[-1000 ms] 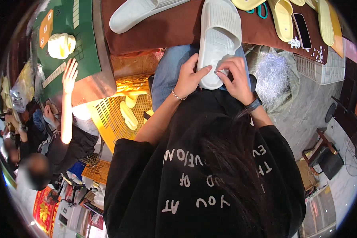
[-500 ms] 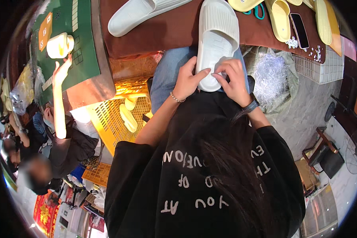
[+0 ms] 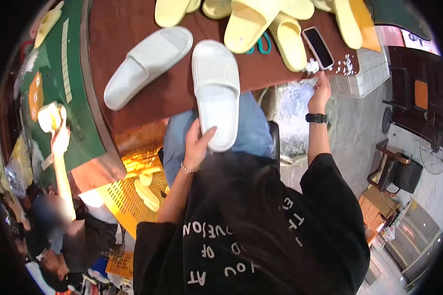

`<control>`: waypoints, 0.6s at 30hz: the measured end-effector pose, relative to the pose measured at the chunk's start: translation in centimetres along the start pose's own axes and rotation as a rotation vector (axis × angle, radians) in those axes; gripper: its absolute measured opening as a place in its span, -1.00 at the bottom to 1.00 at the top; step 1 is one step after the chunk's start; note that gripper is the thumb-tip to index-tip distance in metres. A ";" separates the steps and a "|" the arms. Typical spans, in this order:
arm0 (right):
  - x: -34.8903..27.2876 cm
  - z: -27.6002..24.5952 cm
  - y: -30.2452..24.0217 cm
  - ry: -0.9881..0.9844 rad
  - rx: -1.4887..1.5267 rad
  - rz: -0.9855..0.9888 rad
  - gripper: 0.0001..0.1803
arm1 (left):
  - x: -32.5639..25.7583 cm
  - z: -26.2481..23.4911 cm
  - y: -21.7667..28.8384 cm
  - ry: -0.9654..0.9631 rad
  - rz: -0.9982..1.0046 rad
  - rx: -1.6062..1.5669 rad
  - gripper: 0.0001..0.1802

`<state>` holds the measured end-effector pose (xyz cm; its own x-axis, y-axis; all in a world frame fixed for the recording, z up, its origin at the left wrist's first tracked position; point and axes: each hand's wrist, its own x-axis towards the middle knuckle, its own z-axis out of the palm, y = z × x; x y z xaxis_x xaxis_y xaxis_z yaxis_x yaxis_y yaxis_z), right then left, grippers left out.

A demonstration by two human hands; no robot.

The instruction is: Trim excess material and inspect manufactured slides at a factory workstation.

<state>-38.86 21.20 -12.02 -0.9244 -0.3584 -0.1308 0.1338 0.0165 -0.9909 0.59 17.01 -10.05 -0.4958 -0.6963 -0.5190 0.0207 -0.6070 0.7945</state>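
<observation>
A light grey slide sandal (image 3: 220, 115) lies with its strap end on the brown-covered table and its heel toward my body. My left hand (image 3: 198, 146) grips it at the heel, thumb on the footbed, fingers along the side. My right hand (image 3: 320, 94) is stretched out to the table's right edge, fingers drawn together, by a clump of small white pieces (image 3: 311, 66) and loose white bits (image 3: 347, 65). Whatever it may pinch is too small to make out. Another light grey slide (image 3: 150, 66) rests on the table to the left.
Several yellow slides (image 3: 251, 24) lie at the back, with teal scissor handles (image 3: 265, 44) and a phone (image 3: 318, 47) among them. Left, a co-worker's hand (image 3: 60, 140) holds a pale yellow item over a green mat (image 3: 83, 123). A yellow crate (image 3: 125, 199) stands below, a white crate (image 3: 364, 81) at right.
My right hand has left the sandal's heel and reached out right to the table edge. My left hand keeps its hold. The view has shifted, showing more of the table.
</observation>
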 end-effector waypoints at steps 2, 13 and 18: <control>2.4 0.7 1.8 0.032 -0.227 -0.123 -0.80 | 0.1 -0.2 -0.7 0.030 0.010 -0.008 -0.68; 0.8 1.0 6.1 0.306 -0.061 0.146 -0.57 | -1.7 -1.6 0.9 0.005 0.066 0.022 -0.69; -11.9 6.0 -0.6 -0.647 -0.163 0.067 -0.54 | -3.5 -4.4 5.8 -0.058 0.087 0.295 -0.66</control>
<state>-25.77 19.90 -9.62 -0.5084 -0.8385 -0.1960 0.0807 0.1803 -0.9803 6.29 14.29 -5.00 -0.5518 -0.7130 -0.4327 -0.1832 -0.4025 0.8969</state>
